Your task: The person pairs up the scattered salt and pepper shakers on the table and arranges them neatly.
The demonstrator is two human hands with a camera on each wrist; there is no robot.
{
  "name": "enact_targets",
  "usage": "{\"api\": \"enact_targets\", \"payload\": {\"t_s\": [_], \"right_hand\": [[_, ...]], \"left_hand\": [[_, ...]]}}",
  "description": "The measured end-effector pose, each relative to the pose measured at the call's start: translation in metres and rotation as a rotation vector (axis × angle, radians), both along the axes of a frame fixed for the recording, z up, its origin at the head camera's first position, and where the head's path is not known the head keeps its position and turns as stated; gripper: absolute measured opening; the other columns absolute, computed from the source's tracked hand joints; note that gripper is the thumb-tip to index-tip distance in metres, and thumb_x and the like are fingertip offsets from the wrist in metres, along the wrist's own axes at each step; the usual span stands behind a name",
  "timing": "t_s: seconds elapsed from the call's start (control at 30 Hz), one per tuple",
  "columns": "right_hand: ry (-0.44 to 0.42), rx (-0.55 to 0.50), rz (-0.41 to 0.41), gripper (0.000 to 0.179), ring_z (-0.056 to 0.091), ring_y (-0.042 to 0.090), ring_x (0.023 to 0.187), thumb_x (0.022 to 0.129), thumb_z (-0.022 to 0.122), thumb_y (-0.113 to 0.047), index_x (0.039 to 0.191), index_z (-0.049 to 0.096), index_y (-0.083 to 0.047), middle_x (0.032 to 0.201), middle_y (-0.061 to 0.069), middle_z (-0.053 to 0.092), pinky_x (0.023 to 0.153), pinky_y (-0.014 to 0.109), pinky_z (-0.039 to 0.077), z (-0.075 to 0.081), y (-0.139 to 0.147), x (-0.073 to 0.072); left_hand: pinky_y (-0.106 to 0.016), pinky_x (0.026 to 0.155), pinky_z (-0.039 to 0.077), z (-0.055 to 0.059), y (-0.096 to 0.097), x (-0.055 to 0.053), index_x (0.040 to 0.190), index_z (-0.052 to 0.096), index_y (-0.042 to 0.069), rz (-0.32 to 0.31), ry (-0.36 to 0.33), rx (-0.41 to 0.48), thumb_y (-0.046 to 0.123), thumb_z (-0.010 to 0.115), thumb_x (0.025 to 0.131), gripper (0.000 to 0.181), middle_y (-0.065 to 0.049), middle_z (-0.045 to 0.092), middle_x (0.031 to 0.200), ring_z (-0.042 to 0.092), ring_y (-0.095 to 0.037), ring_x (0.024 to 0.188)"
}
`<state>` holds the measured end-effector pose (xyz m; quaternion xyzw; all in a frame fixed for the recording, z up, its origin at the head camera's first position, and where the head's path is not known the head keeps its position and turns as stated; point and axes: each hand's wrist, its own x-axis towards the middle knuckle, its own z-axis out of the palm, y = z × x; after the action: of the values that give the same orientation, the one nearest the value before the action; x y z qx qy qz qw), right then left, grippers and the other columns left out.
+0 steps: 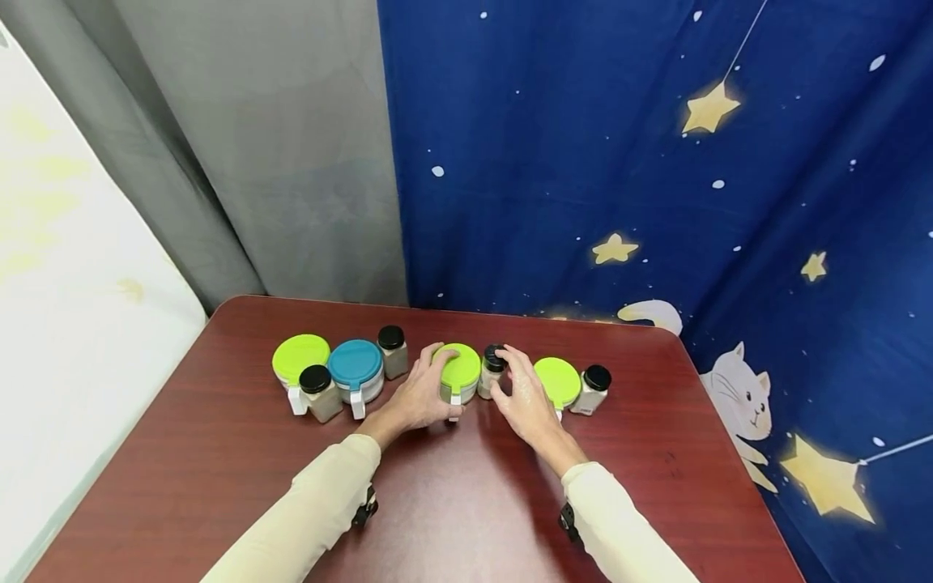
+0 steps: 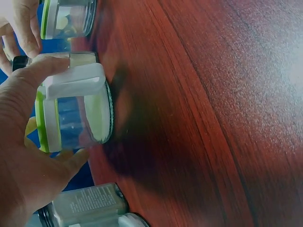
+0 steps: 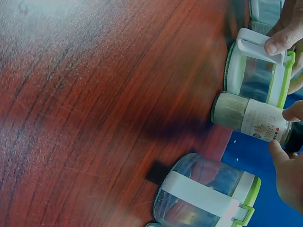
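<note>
In the head view my left hand (image 1: 417, 397) grips a glass seasoning jar with a lime-green lid (image 1: 462, 366). The left wrist view shows the thumb on its white handle (image 2: 75, 80) and fingers around the far side. Just right of it, my right hand (image 1: 528, 405) pinches a small spice bottle with a black cap (image 1: 487, 384) between thumb and fingers, near the cap. Its white label (image 3: 261, 121) faces out in the right wrist view. Both containers stand upright, side by side, on the table; whether they touch is hard to tell.
To the left stand another green-lidded jar (image 1: 300, 356), a blue-lidded jar (image 1: 355, 364) and two black-capped bottles, one behind (image 1: 394, 356), one in front (image 1: 322, 397). Rightward are a green-lidded jar (image 1: 557, 380) and a black-capped bottle (image 1: 592, 390). Curtains (image 1: 510, 202) hang behind the reddish-brown table (image 1: 452, 518).
</note>
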<state>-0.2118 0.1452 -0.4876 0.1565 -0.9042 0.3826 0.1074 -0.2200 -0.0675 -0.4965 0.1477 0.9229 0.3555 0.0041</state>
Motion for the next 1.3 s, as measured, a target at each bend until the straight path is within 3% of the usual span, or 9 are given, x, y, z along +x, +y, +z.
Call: {"api": "enact_targets", "payload": {"t_s": [0.13,0.4,0.63,1.1,1.2,1.3], "right_hand": [[0.016,-0.039,0.008,0.049,0.062,0.028,0.118,0.091,0.072,-0.001,0.137,0.057,-0.007,0.145,0.012,0.05,0.098,0.037,0.05,-0.0006,0.0038,0.0011],[0.032,-0.021,0.019,0.045,0.064,0.027,0.114,0.092,0.076,-0.006,0.134,0.059,-0.008,0.137,0.011,0.056,0.094,0.038,0.052,0.0006,0.0009,0.0012],[0.044,-0.034,0.004,0.036,0.066,0.027,0.107,0.094,0.075,-0.008,0.127,0.062,-0.009,0.128,0.01,0.061,0.09,0.042,0.054,0.0006,-0.0002,-0.0003],[0.082,0.01,-0.003,0.034,0.067,0.026,0.102,0.093,0.075,-0.009,0.125,0.062,-0.01,0.121,0.008,0.064,0.087,0.038,0.055,-0.0006,0.0025,-0.0031],[0.067,0.013,-0.001,0.038,0.067,0.03,0.099,0.093,0.076,-0.009,0.127,0.06,-0.01,0.119,0.009,0.064,0.085,0.041,0.054,-0.0002,0.0027,-0.0027],[0.05,0.011,-0.011,0.055,0.064,0.034,0.11,0.091,0.077,-0.011,0.139,0.05,-0.01,0.127,0.015,0.063,0.091,0.046,0.051,0.0018,0.0038,-0.0006]], "left_hand": [[-0.055,0.096,0.047,-0.0006,0.0017,0.0001,0.145,0.047,0.015,-0.013,0.005,0.002,0.025,0.094,0.07,0.089,-0.017,0.029,0.154,0.044,-0.036,0.13],[-0.054,0.101,0.043,-0.0035,-0.0042,0.0032,0.144,0.048,0.014,-0.021,0.01,0.044,0.019,0.095,0.068,0.09,-0.019,0.03,0.153,0.044,-0.037,0.131],[-0.052,0.102,0.044,-0.0047,-0.0045,0.0053,0.146,0.046,0.015,-0.019,-0.016,0.046,0.019,0.095,0.069,0.092,-0.019,0.03,0.152,0.045,-0.036,0.129],[-0.052,0.101,0.044,-0.0056,-0.0027,0.0042,0.145,0.046,0.013,-0.027,0.019,0.06,0.018,0.096,0.067,0.092,-0.02,0.029,0.152,0.051,-0.036,0.125],[-0.053,0.101,0.044,-0.0058,-0.0035,0.0044,0.146,0.046,0.014,-0.026,0.012,0.057,0.019,0.095,0.068,0.092,-0.02,0.028,0.153,0.049,-0.037,0.126],[-0.056,0.102,0.043,-0.0052,-0.0033,0.0046,0.15,0.041,0.017,-0.028,0.004,0.058,0.022,0.095,0.068,0.099,-0.019,0.024,0.157,0.043,-0.038,0.133]]}}
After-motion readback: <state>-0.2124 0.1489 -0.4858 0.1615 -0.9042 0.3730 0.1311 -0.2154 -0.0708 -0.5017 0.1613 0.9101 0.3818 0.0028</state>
